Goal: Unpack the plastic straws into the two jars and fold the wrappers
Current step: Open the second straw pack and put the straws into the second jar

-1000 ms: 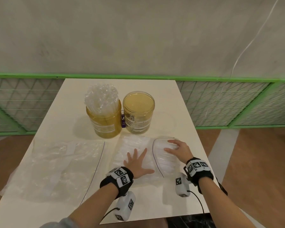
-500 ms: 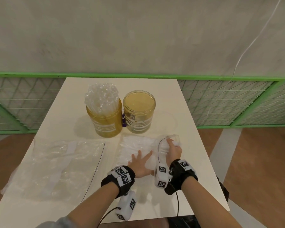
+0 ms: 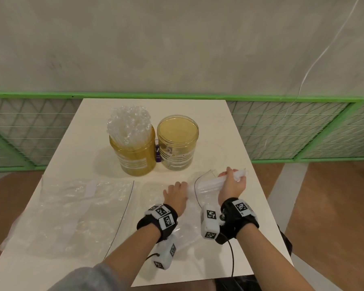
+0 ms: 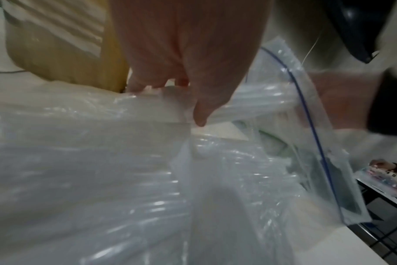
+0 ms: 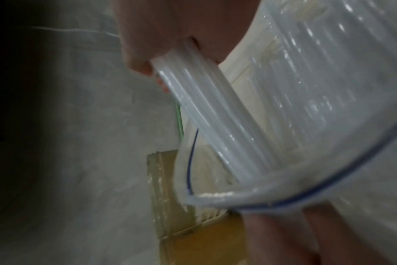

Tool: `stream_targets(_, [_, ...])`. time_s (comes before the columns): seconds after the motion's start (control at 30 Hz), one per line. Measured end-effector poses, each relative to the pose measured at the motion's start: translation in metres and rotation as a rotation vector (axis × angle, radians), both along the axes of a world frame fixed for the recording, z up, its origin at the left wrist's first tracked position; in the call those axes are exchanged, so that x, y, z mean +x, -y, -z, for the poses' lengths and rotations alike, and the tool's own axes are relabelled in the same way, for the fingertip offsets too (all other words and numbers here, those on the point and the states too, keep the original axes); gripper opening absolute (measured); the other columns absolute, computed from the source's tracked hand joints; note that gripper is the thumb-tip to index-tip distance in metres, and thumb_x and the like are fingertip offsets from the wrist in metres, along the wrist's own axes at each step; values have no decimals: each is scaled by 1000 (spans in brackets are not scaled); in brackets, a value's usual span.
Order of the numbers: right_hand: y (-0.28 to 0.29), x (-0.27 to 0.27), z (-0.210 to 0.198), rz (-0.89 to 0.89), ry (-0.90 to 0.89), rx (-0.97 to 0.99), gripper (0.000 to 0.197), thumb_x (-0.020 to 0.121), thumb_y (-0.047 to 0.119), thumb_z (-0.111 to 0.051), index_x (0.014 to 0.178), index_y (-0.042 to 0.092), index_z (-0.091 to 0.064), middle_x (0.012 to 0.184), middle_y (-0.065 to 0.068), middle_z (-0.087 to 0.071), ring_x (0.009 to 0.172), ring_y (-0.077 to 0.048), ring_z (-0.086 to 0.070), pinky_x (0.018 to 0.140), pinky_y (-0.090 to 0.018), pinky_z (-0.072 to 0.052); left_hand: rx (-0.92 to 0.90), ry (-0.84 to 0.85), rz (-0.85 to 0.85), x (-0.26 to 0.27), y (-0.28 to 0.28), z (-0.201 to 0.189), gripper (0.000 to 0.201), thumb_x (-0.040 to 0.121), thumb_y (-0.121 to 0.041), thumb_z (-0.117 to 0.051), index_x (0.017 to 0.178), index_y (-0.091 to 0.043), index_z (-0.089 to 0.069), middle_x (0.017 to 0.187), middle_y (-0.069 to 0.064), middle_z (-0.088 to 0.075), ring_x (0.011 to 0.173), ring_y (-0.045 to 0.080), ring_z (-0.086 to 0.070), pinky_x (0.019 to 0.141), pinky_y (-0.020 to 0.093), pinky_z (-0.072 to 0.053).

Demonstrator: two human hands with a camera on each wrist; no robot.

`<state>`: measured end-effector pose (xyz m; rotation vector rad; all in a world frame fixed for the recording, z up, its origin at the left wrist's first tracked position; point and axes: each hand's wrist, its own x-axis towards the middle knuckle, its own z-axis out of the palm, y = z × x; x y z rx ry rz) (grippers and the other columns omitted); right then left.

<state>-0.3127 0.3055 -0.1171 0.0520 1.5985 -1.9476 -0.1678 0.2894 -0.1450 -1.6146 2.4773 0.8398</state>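
Note:
Two amber jars stand at the table's middle: the left jar (image 3: 135, 156) is packed with clear straws (image 3: 127, 122), the right jar (image 3: 178, 143) is empty. In front of them lies a clear zip bag (image 3: 189, 215) with a blue seal line. My left hand (image 3: 176, 195) grips the bag's closed end, thumb and fingers curled into the plastic (image 4: 102, 170). My right hand (image 3: 232, 182) grips a bundle of clear straws (image 3: 208, 183) that sticks out of the bag's mouth, lifted off the table. In the right wrist view the bundle (image 5: 211, 122) runs from my fingers (image 5: 138, 59) into the bag.
An emptied clear wrapper (image 3: 78, 215) lies spread flat on the left of the white table (image 3: 219, 127). A green mesh railing (image 3: 303, 133) runs behind the table, under a grey wall. The table's near edge is close to my wrists.
My right hand went from lying on the bag to reaching into its mouth and now pulls a straw bundle out to the right. My left hand went from flat and spread to gripping the bag.

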Motion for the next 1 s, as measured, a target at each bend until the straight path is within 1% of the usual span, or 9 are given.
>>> stream_targets(0.07, [0,1,-5,-35,60,-72,41,79,7,-70,110,16,-44,79,-6,-65,67,-18,-60,74,-33,-51,-43,-49,-35,0,3,4,32,95,-11,-43,126,-10,-38,128,10,-42,120,31,-39,97,42,-35])
stream_targets(0.17, [-2,17,-6,-127,51,-75,39,75,15,-76,106,12,-53,86,-7,-68,80,-20,-64,81,-35,-51,-33,-101,-46,-1,7,7,35,96,-9,-41,131,-8,-37,127,12,-44,116,32,-43,95,42,-38])
stream_targets(0.23, [-2,29,-4,-160,79,-49,67,66,31,-82,121,5,-53,106,-10,-67,103,-21,-63,97,-39,-47,-23,-127,-42,1,11,9,37,96,-9,-40,133,-7,-36,126,13,-45,116,32,-44,97,43,-38])
stream_targets(0.3, [-3,34,-4,-169,99,-58,94,58,41,-85,135,9,-43,127,-13,-59,122,-23,-53,106,-43,-41,-17,-157,-41,4,16,11,36,95,-9,-42,131,-6,-39,123,15,-49,114,31,-47,96,43,-39])
stream_targets(0.47, [-7,30,-3,-265,87,-41,32,79,15,-74,107,7,-62,109,-11,-66,100,-22,-63,83,-29,-51,17,-305,-58,10,21,11,28,91,-9,-50,118,-3,-51,112,16,-61,107,32,-55,91,41,-44])
stream_targets(0.6, [-1,31,-4,-171,59,50,48,78,29,-75,111,-2,-60,99,-9,-63,94,-21,-61,87,-34,-50,15,-277,1,10,20,6,24,92,-12,-51,113,-1,-52,112,17,-61,106,31,-56,84,30,-40])
stream_targets(0.73, [4,28,-8,-126,47,61,57,79,37,-72,120,1,-54,111,-9,-63,104,-23,-61,91,-34,-50,51,-251,-21,15,24,8,23,93,-17,-52,106,2,-53,107,20,-63,102,34,-57,83,34,-42])
stream_targets(0.9, [2,17,-9,-78,34,51,42,80,36,-72,106,4,-60,98,-4,-64,88,-17,-62,84,-31,-51,101,-263,-66,20,29,15,27,91,-14,-54,111,4,-57,109,22,-63,105,35,-57,91,40,-45])
stream_targets(1.0, [3,20,-12,-119,48,2,12,80,14,-69,87,6,-64,87,-7,-67,72,-14,-64,73,-30,-51,82,-257,-77,16,27,14,24,92,-10,-50,112,1,-56,110,21,-63,106,34,-56,91,41,-45])
